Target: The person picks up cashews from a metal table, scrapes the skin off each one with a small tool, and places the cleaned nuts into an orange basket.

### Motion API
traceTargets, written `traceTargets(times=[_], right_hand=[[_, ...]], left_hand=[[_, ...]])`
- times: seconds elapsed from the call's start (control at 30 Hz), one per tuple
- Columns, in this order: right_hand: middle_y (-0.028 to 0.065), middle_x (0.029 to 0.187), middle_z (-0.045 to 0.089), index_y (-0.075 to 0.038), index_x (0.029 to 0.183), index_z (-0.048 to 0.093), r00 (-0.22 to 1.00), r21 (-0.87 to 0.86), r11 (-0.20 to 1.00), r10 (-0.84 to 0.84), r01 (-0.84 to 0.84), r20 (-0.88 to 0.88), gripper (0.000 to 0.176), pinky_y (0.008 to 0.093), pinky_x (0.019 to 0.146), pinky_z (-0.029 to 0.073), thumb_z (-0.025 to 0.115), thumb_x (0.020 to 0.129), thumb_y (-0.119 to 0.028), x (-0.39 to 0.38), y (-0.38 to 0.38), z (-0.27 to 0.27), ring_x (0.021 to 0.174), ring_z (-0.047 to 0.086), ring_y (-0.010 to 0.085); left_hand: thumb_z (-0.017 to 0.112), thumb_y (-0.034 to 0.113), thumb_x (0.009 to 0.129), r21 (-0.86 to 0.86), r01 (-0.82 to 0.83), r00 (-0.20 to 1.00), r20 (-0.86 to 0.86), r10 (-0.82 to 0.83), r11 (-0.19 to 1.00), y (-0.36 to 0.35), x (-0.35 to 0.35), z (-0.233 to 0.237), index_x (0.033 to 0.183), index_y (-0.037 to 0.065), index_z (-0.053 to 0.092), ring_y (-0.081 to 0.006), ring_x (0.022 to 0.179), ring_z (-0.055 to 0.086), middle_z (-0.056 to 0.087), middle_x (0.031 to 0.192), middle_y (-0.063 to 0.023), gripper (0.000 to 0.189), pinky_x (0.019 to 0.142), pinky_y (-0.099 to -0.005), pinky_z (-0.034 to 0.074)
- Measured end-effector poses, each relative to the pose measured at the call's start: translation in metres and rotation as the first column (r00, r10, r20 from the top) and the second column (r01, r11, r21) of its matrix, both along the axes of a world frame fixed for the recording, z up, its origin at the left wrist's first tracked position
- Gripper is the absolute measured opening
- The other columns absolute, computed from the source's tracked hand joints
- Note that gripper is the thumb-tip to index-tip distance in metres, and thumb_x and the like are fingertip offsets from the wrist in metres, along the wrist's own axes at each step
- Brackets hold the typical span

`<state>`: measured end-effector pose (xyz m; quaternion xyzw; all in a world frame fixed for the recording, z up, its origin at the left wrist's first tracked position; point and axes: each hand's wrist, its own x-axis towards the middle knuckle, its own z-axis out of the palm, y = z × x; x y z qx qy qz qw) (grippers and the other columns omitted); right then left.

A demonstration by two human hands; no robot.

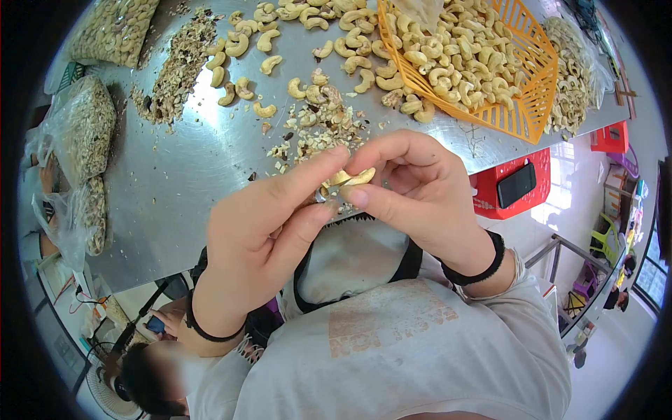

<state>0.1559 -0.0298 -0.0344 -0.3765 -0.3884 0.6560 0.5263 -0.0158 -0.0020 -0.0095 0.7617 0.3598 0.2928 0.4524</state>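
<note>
We hold a pale, curved cashew nut (364,176) just over the near edge of the bench (175,203). Our right hand (420,189) pinches it between thumb and forefinger. Our left hand (255,217) is narrow, its fingertips at the nut's other end, with a small shiny piece (323,194) showing between them; we cannot tell which of the two it grips. Just beyond our fingers lies a heap of broken bits (315,133), with loose cashews (269,64) scattered farther out. To the right of these, an orange basket (528,128) is piled with more nuts. Brown flakes (185,63) spread to the left, near filled clear bags (91,133). Beyond the bench's right edge, a dark phone (516,185) rests on a red stool (542,185).
</note>
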Motion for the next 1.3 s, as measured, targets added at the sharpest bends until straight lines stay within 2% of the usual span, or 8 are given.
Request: traceTargets(times=[0.1, 0.17, 0.27, 0.4, 0.63, 0.97, 1.2, 1.3], right_hand=[[0.0026, 0.084, 0.055, -0.001, 0.087, 0.053, 0.999, 0.014, 1.000, -0.013, 0.013, 0.044, 0.015, 0.0202, 0.065, 0.038, 0.058, 0.073, -0.001, 0.000, -0.001, -0.002, 0.071, 0.047, 0.0069], [0.0021, 0.083, 0.055, -0.001, 0.086, 0.054, 0.997, 0.047, 0.999, -0.012, 0.009, 0.071, 0.015, 0.0199, 0.065, 0.038, 0.059, 0.072, 0.000, 0.000, -0.001, -0.004, 0.071, 0.047, 0.0068], [0.0016, 0.082, 0.055, -0.002, 0.086, 0.055, 0.997, 0.050, 0.997, -0.066, 0.064, 0.032, 0.015, 0.0196, 0.064, 0.038, 0.059, 0.072, 0.001, -0.001, 0.000, -0.002, 0.070, 0.046, 0.0062], [0.0013, 0.080, 0.054, -0.002, 0.086, 0.055, 0.944, 0.213, 0.943, -0.292, 0.257, 0.153, 0.018, 0.0175, 0.061, 0.038, 0.061, 0.070, 0.001, 0.016, 0.011, 0.005, 0.064, 0.046, 0.0048], [0.0050, 0.090, 0.055, 0.000, 0.094, 0.053, 0.530, 0.574, 0.597, -0.791, 0.560, 0.306, 0.027, 0.0197, 0.071, 0.039, 0.064, 0.069, -0.003, 0.070, 0.035, 0.018, 0.079, 0.049, 0.0087], [0.0043, 0.088, 0.054, 0.001, 0.093, 0.052, 0.759, 0.442, 0.778, -0.590, 0.446, 0.274, 0.023, 0.0215, 0.073, 0.039, 0.060, 0.072, -0.001, 0.033, 0.012, 0.012, 0.079, 0.049, 0.0100], [0.0032, 0.078, 0.055, 0.000, 0.086, 0.055, 0.838, 0.394, 0.881, -0.410, 0.262, 0.360, 0.015, 0.0212, 0.064, 0.041, 0.059, 0.072, -0.002, 0.024, 0.007, 0.006, 0.069, 0.051, 0.0093], [0.0036, 0.078, 0.055, -0.001, 0.087, 0.055, 0.875, 0.351, 0.906, -0.356, 0.237, 0.329, 0.016, 0.0215, 0.064, 0.042, 0.059, 0.072, -0.002, 0.019, 0.007, 0.000, 0.070, 0.051, 0.0097]], left_hand=[[0.047, 0.004, 0.080, 0.089, 0.036, 0.999, -0.027, -0.034, 0.995, 0.001, -0.001, 0.000, 0.112, -0.002, 0.048, -0.0083, 0.067, 0.052, 0.059, 0.081, -0.0068, 0.032, 0.061, -0.0189, 0.041], [0.044, 0.007, 0.082, -0.327, -0.002, 0.998, 0.055, 0.021, 0.945, 0.000, -0.003, 0.007, 0.111, -0.002, 0.048, -0.0054, 0.056, 0.047, 0.058, 0.077, -0.0071, 0.030, 0.051, -0.0158, 0.037], [0.045, 0.009, 0.084, -0.532, -0.059, 0.986, 0.100, 0.132, 0.845, -0.002, -0.004, 0.009, 0.109, 0.002, 0.051, -0.0035, 0.056, 0.046, 0.059, 0.077, -0.0028, 0.027, 0.051, -0.0145, 0.036], [0.045, 0.009, 0.084, -0.459, -0.176, 0.967, 0.086, 0.241, 0.871, -0.003, -0.003, 0.009, 0.108, 0.002, 0.052, -0.0002, 0.051, 0.036, 0.057, 0.073, -0.0003, 0.026, 0.047, -0.0127, 0.030], [0.046, 0.010, 0.083, -0.294, -0.310, 0.948, -0.029, 0.316, 0.904, 0.011, -0.012, 0.015, 0.107, 0.002, 0.052, -0.0006, 0.054, 0.037, 0.056, 0.072, 0.0001, 0.025, 0.049, -0.0136, 0.029], [0.055, 0.014, 0.076, 0.307, -0.061, 0.820, -0.527, 0.223, 0.950, 0.066, 0.005, -0.021, 0.104, 0.008, 0.053, -0.0158, 0.060, 0.050, 0.054, 0.075, -0.0062, 0.029, 0.059, -0.0279, 0.041], [0.055, 0.014, 0.075, 0.399, 0.023, 0.790, -0.569, 0.228, 0.917, 0.073, 0.004, -0.035, 0.096, 0.008, 0.052, -0.0271, 0.068, 0.053, 0.054, 0.076, -0.0112, 0.022, 0.059, -0.0333, 0.042], [0.055, 0.016, 0.077, 0.065, -0.142, 0.892, -0.425, 0.156, 0.988, 0.069, 0.001, -0.027, 0.095, 0.006, 0.053, -0.0184, 0.055, 0.050, 0.057, 0.074, -0.0092, 0.021, 0.051, -0.0274, 0.040]])
